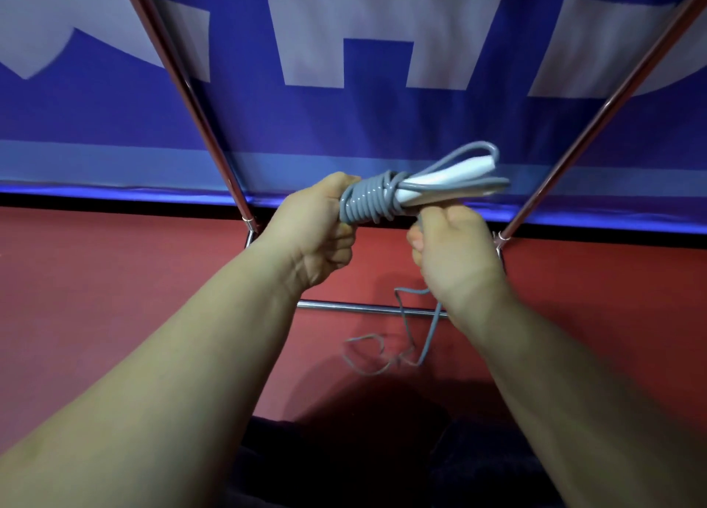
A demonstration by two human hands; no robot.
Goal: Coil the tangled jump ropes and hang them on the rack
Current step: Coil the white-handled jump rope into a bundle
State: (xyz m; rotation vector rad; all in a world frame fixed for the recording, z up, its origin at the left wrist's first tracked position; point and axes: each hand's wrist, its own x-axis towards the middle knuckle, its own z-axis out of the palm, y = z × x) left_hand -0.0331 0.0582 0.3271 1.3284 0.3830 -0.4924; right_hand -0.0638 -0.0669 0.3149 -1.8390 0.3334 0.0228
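While the left hand (pixel 325 224) clenches the wound grey rope (pixel 367 201), the right hand (pixel 455 255) pinches its loose strand just beside that grip.

A sports hall: red floor (pixel 114 278), blue lettered banner (pixel 344 125) (metal rack (pixel 371 308) before it).

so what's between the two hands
In the head view, the wrapped grey rope bundle spans from the left hand toward the right hand.
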